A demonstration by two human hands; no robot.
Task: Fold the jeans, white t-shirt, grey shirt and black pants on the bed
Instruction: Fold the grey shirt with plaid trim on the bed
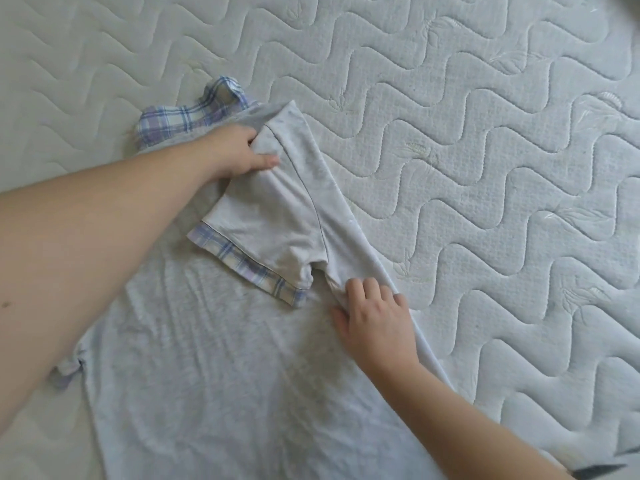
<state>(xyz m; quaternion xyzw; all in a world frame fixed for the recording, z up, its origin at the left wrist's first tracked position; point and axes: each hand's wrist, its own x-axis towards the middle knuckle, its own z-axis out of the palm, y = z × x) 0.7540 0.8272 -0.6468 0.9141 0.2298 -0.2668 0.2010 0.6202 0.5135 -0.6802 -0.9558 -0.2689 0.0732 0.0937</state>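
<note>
The grey shirt (214, 368) lies flat on the bed, its plaid collar (187, 119) at the far end. Its right side is turned over onto the body, so the short sleeve with a plaid cuff (249, 268) lies across the chest. My left hand (242, 152) pinches the folded shoulder near the collar, thumb on top. My right hand (374, 313) grips the folded edge just below the armpit. The jeans, white t-shirt and black pants are out of view.
The quilted white mattress (485, 150) stretches bare to the right and beyond the shirt. A dark object (602, 471) shows at the bottom right corner. The shirt's other sleeve (67, 372) bunches under my left forearm.
</note>
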